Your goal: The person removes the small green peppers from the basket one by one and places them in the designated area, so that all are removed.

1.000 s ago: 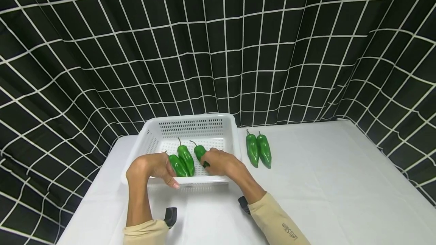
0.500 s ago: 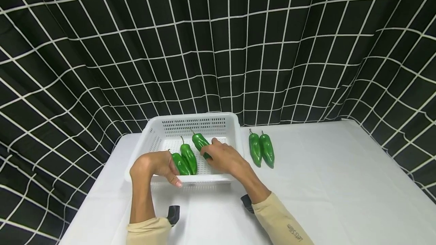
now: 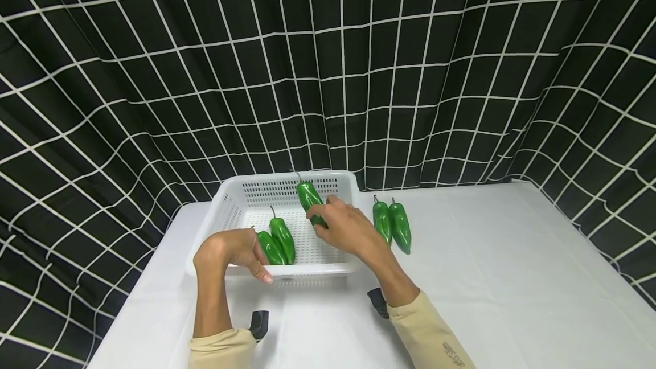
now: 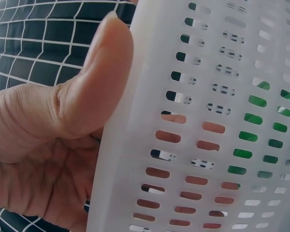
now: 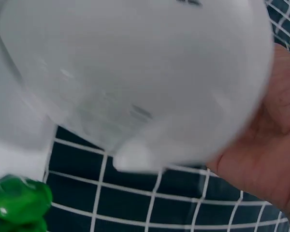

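Observation:
In the head view my right hand (image 3: 345, 224) grips a green pepper (image 3: 308, 192) by its lower part, stem pointing up and away, over the right half of a white slotted plastic basket (image 3: 287, 270). My left hand (image 3: 238, 249) holds the basket's near rim at the left. The left wrist view has the thumb (image 4: 99, 72) outside the basket wall (image 4: 135, 96), with fingers showing through the slots. Inside the basket, close to that hand, two more green peppers (image 3: 283, 238) lie side by side. In the right wrist view the basket corner (image 5: 150, 87) hides my right hand's fingers and the held pepper.
To the right of the basket, two green peppers (image 3: 399, 225) lie side by side on the white tablecloth (image 3: 487, 266). A black curtain with a white grid (image 3: 333, 73) hangs behind the table and along both sides.
My right hand has lifted the pepper off the basket floor and moved it up, back and slightly right. My left hand stays on the rim.

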Tool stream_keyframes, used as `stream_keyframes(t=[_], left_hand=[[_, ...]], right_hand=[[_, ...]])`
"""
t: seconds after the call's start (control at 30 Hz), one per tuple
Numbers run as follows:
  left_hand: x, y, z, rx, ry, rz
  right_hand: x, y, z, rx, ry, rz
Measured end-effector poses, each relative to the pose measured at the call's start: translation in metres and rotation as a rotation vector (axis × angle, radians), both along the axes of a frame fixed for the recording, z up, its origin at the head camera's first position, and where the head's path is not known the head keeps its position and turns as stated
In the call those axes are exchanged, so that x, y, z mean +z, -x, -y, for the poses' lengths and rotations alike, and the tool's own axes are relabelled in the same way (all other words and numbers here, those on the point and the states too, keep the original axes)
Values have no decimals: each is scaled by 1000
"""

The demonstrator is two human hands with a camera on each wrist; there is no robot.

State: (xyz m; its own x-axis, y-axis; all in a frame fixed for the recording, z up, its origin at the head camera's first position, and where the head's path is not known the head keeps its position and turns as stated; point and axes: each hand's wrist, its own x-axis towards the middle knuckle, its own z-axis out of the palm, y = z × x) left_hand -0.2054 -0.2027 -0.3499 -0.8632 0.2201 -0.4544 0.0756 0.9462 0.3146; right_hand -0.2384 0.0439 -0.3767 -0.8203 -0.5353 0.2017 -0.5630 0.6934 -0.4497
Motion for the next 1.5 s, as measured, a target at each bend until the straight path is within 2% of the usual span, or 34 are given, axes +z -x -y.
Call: stream_keyframes(t=[0.2, 0.43, 0.53, 0.73, 0.9, 1.13, 1.37, 1.5], left_hand=[[0, -1, 1, -1, 6, 6], [0, 1, 0, 15, 21, 0], [0, 1, 0, 20, 19, 2], [0, -1, 1, 19, 22, 6], [-1, 0, 1, 26, 9, 4], [-1, 0, -1, 22, 1, 9], [-1, 1, -1, 10, -1, 4], [-1, 0, 0, 22, -2, 18]], right_hand=[[10, 6, -21, -67, 14, -8], [19, 15, -52, -152, 64, 21], [20, 20, -66, -165, 77, 26], [19, 28, -95, -198, 87, 99], [19, 30, -118, -234, 79, 137], [15, 31, -145, -310, -4, 213], [5, 36, -163, -337, -77, 253], [-3, 39, -167, -356, -120, 329]])
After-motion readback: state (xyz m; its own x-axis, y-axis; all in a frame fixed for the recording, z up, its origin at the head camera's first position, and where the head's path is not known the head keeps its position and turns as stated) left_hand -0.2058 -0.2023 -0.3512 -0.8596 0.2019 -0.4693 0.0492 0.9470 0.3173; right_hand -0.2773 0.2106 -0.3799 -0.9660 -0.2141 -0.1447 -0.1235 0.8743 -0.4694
